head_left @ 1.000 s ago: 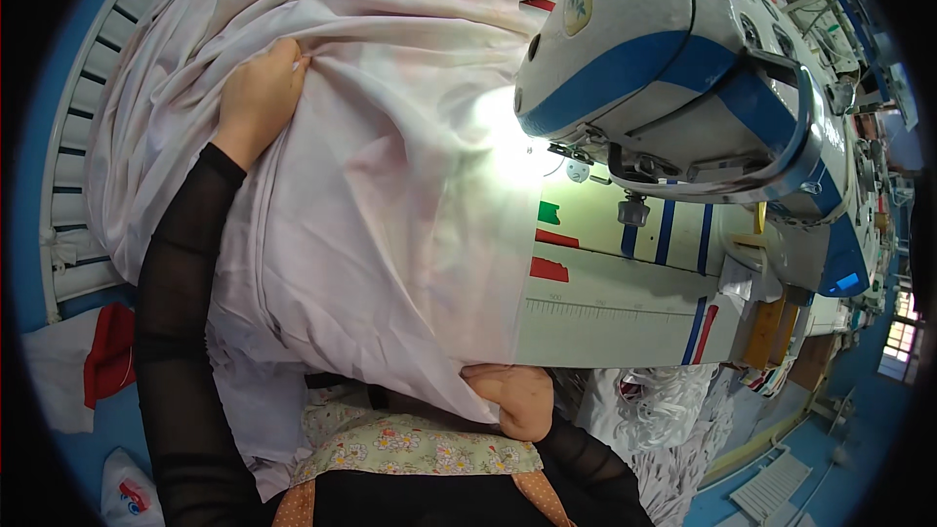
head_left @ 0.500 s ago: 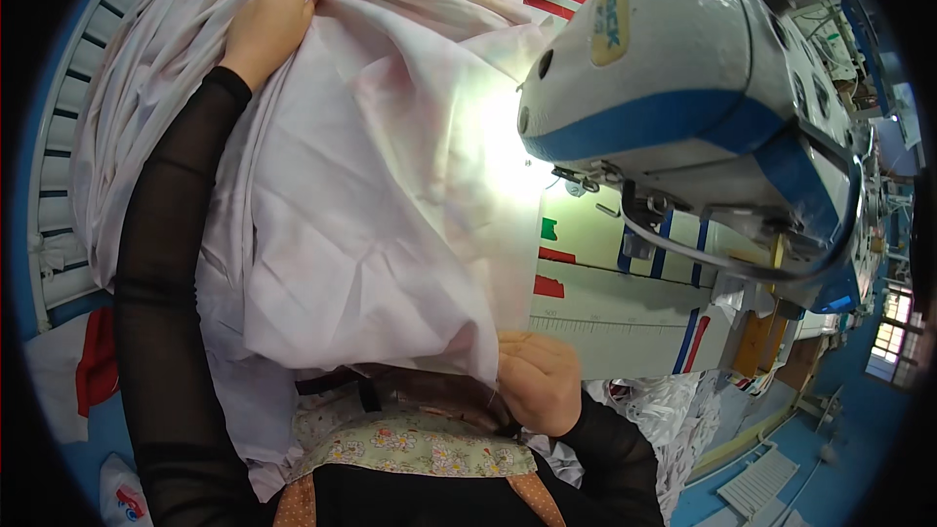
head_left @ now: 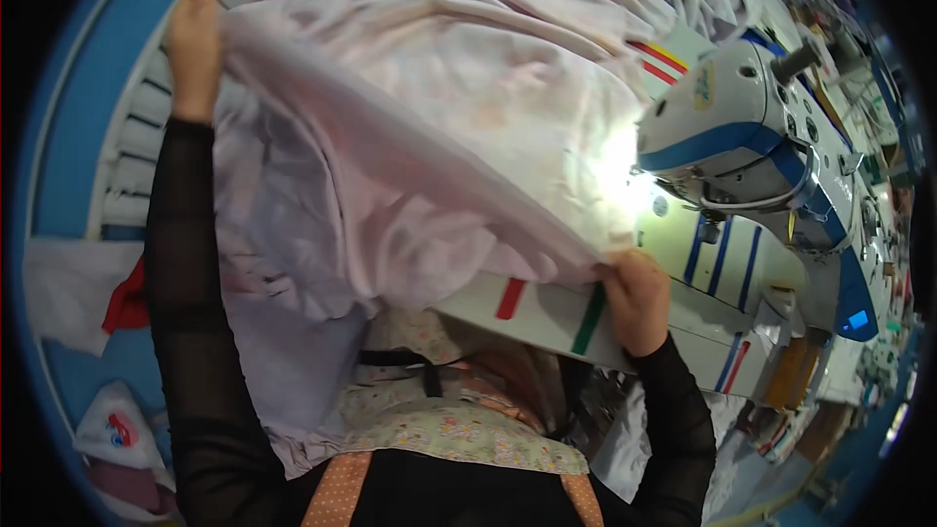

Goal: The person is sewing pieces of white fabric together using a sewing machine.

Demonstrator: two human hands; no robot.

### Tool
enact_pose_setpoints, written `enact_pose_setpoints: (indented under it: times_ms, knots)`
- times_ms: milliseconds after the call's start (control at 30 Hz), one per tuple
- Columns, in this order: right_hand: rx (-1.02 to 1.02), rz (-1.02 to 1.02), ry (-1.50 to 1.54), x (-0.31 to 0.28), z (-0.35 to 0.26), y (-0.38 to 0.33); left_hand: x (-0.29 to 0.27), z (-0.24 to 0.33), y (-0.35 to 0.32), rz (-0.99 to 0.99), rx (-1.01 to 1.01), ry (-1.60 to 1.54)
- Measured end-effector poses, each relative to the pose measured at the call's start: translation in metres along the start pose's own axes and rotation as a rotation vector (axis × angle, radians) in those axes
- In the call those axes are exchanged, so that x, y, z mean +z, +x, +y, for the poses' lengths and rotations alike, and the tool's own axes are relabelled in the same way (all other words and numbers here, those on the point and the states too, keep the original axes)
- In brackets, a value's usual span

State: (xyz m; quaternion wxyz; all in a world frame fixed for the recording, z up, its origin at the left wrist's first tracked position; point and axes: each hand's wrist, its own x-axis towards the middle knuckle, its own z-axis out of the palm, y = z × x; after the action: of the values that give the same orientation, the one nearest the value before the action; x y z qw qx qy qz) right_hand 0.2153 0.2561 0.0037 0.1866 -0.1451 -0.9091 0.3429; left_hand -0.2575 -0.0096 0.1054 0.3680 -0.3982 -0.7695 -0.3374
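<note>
Since the earlier frame, my left hand [head_left: 195, 49] has moved farther out toward the left rim of the picture, my right hand [head_left: 639, 301] has risen from the lower centre to right of centre, and the sewing machine [head_left: 722, 127] now appears smaller and farther right, so my view has shifted too. The near part of the pale cloth [head_left: 488, 68] has drawn back, exposing a red strip [head_left: 509, 299] and a green strip [head_left: 589, 320] on the worktable [head_left: 547, 317]. I find the left hand closed on the cloth's margin at upper left, and the right hand pinching it between thumb and fingers just below the machine; slight blur hides the exact fingertip contact. The cloth fills the upper and middle frame, its right side reaching into the bright lamp glare [head_left: 620, 171]. In my judgement, good practice here is to pull evenly with both hands, keep the held fold straight, and free the slack folds beneath before laying it flat, with fingers clear of the machine's needle area. The stretched fold slants from upper left to lower right, its lower end pointing at my right hand; the heaped bulk shows no long axis that I can certify.
</note>
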Motion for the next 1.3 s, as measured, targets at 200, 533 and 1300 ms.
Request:
enact_pose_setpoints:
  times_ms: [200, 533, 1300]
  knots:
    - [-0.320, 0.148, -0.140, 0.023, -0.050, 0.037, -0.245, 0.073, -0.068, 0.378, -0.072, 0.097]
    - [-0.770, 0.115, -0.017, 0.063, -0.198, 0.012, -0.310, 0.137, -0.185, 0.357, 0.288, -0.115]
    - [-0.640, -0.088, -0.066, 0.068, -0.224, -0.024, -0.327, 0.169, -0.239, -0.002, 0.376, -0.195]
